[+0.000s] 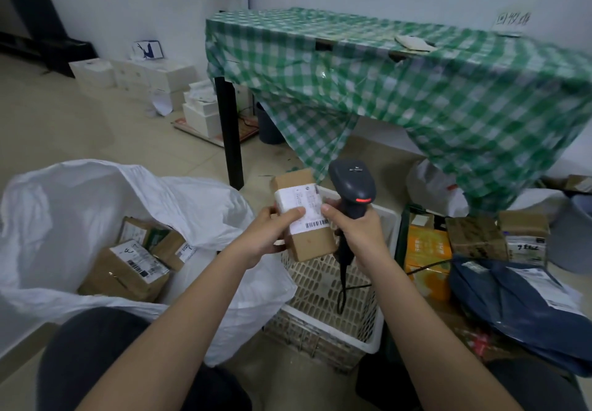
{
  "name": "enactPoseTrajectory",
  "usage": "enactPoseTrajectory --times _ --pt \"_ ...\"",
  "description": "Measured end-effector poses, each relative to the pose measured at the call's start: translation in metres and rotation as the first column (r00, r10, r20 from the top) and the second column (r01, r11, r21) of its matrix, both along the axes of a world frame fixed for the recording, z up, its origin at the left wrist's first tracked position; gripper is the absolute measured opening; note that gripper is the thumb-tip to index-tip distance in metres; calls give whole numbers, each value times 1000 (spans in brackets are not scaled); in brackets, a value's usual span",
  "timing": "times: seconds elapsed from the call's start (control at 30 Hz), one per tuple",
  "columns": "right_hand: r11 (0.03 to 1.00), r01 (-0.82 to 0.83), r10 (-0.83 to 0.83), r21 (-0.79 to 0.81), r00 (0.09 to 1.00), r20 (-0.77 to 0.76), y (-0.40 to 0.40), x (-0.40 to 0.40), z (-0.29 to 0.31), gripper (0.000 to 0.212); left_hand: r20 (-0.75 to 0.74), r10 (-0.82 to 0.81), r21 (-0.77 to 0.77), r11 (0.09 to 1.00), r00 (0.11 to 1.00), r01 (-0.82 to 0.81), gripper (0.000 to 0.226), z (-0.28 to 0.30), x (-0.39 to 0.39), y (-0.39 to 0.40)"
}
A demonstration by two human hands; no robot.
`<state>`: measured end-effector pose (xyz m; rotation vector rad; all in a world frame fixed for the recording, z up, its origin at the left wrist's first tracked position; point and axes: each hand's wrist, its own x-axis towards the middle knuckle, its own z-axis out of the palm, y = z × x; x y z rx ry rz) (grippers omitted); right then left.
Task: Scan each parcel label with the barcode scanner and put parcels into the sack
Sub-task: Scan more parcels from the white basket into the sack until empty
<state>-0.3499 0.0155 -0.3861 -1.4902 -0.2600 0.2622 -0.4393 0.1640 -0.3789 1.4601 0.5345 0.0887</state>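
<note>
Hands [307, 228] at frame centre gripped parcel [304, 218] and scanner [352, 186]; left thumb [296, 212] over label [302, 209] risked blocking barcode.

one view only, worn on the head, looking forward and down from close above the person's own forearms. the white sack [96, 193] fills the near left, the white basket [336, 298] sits centre, and the checked-cloth table [416, 74] stands far right (wide-angle, edges bent).
</note>
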Motion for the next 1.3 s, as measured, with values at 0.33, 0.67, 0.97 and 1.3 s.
enactPoseTrajectory --times 0.33,0.67,0.97,1.3 --pt "998 49 -45 37 994 -104 -4 -22 -9 12 157 150 -207 971 976 -116 96 -14 -7 5" --pt "989 139 -131 53 983 -126 -9 -8 -6 15 57 175 78 981 983 -179 55 -14 -20 30" --pt "990 117 -116 -81 993 17 -14 5 -12 37 -102 -123 201 969 987 141 73 -32 -34 40" --pt "984 122 -128 -127 991 -36 -12 -2 -30 33 10 -128 -24 991 992 129 62 -25 -39 44"
